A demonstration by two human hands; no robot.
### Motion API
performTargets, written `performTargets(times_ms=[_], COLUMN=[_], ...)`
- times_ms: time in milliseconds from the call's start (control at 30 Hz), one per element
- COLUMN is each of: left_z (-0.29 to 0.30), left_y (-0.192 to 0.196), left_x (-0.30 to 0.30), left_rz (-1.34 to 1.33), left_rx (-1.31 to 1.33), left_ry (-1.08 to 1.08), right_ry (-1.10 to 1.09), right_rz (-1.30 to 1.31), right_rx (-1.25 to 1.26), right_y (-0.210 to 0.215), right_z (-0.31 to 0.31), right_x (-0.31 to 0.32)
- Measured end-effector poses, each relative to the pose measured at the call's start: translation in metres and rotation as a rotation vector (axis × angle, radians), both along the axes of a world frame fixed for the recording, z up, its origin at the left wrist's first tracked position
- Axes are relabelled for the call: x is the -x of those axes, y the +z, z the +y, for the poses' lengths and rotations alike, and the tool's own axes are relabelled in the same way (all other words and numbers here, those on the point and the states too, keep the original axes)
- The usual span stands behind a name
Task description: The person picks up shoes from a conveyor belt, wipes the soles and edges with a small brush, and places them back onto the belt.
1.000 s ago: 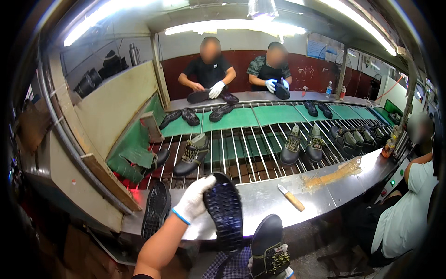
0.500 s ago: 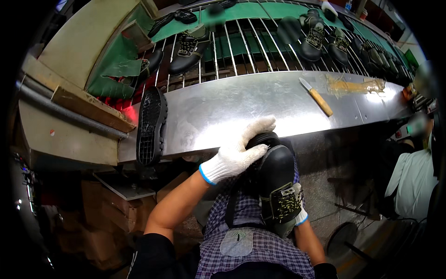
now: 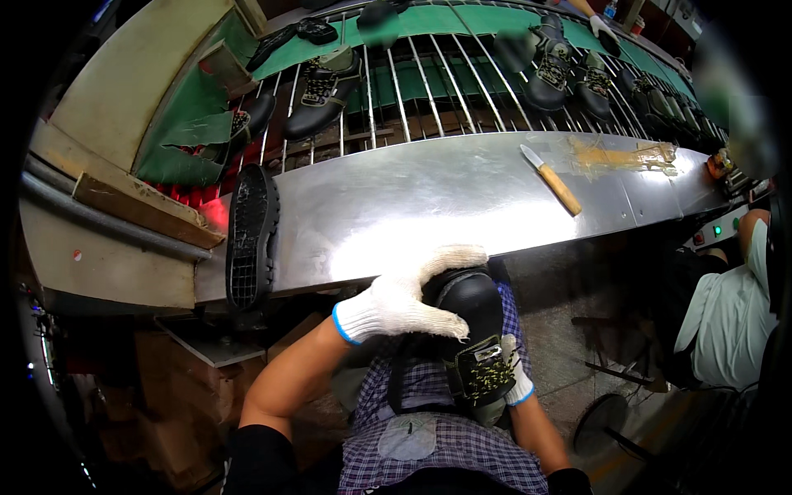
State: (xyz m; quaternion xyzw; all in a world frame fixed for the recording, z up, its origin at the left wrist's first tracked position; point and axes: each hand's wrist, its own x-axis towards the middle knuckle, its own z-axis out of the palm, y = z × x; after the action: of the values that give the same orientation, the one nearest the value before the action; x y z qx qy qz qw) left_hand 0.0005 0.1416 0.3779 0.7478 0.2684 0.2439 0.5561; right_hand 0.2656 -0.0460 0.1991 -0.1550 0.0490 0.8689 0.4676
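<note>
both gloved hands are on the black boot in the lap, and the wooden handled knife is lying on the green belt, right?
Not quite. The head view shows the knife lying on the shiny metal table, not on the green belt. The rest holds: the gloved left hand lies over the toe of the black boot in the lap, and the gloved right hand holds it from the side.

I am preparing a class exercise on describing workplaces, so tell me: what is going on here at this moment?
A person in white knit gloves holds a black shoe in their lap. The left hand presses over its toe; the right hand supports it from beneath. A loose black sole and a wooden-handled knife lie on the metal workbench. More shoes rest on the rack behind. Another person sits to the right.
</note>
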Motion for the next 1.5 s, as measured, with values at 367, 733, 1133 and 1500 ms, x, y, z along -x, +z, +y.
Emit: performTargets(times_ms=[367, 733, 1133, 1500], left_z=[0.005, 0.0, 0.004, -0.053], left_y=[-0.003, 0.009, 0.111, 0.038], left_x=[-0.001, -0.005, -0.009, 0.001], left_rz=[0.049, -0.01, -0.197, -0.161], left_rx=[-0.092, 0.01, 0.094, 0.21], left_ry=[0.007, 0.011, 0.215, 0.281], right_ry=[-0.067, -0.056, -0.042, -0.023], right_rz=[-0.144, -0.268, -0.416, -1.364], right_rx=[-0.094, -0.168, -0.293, -0.943], right_y=[-0.001, 0.024, 0.118, 0.225], right_z=[0.004, 0.011, 0.062, 0.13], right_x=[0.009, 0.014, 0.042, -0.008])
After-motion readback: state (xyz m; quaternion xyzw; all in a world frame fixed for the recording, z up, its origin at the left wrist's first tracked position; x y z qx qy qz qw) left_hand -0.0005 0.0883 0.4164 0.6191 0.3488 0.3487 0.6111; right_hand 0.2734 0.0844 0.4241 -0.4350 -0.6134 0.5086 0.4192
